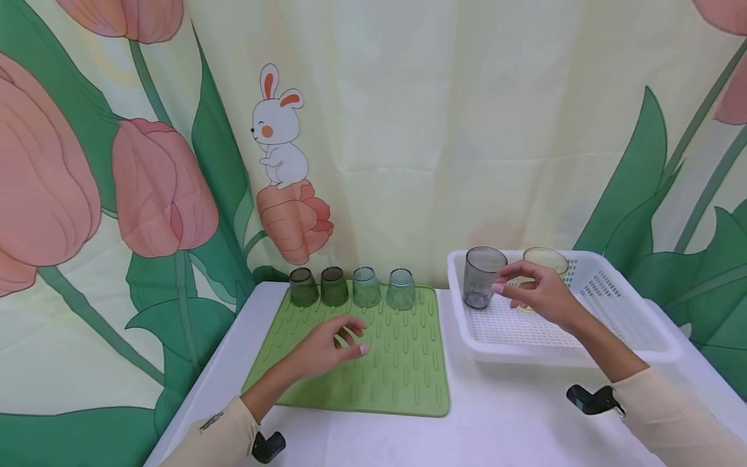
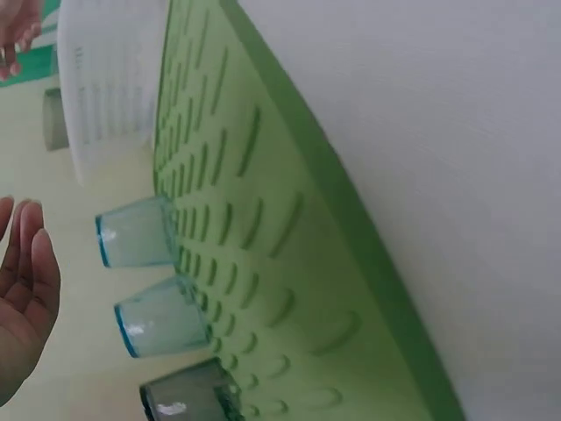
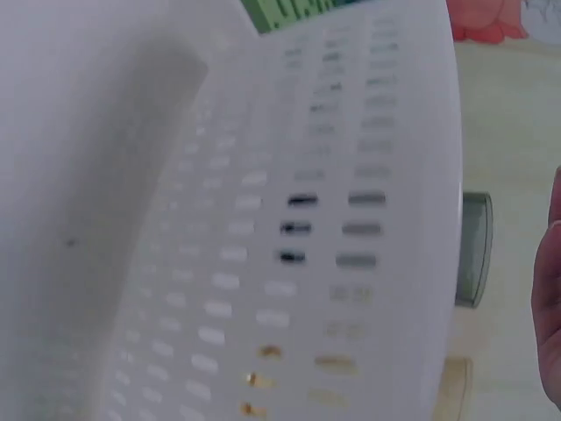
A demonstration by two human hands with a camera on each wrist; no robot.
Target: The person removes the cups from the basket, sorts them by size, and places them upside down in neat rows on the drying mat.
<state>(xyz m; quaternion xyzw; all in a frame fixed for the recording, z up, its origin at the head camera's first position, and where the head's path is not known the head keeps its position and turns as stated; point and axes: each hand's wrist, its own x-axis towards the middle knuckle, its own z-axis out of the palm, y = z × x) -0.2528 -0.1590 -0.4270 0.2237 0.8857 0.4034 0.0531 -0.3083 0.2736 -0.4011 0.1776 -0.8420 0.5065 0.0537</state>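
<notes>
My right hand (image 1: 539, 295) hovers over the white plastic basket (image 1: 484, 350), fingers loosely bent. Its fingertips overlap the side of a tall grey glass (image 1: 478, 279) in the head view, but no grip on it shows. A yellow-tinted glass (image 1: 551, 258) stands behind that hand, partly hidden. Over the green mat (image 1: 408, 383) hangs my left hand (image 1: 329, 347), relaxed and holding nothing. Along the mat's back edge stand two dark glasses (image 1: 303, 288) and two light blue glasses (image 1: 366, 288) in a row. Only part of each hand appears in its wrist view.
The mat and basket stand side by side on a white-covered table (image 1: 467, 428). A curtain (image 1: 397, 143) printed with tulips and a rabbit hangs right behind them. The basket's raised walls surround the grey and yellow-tinted glasses.
</notes>
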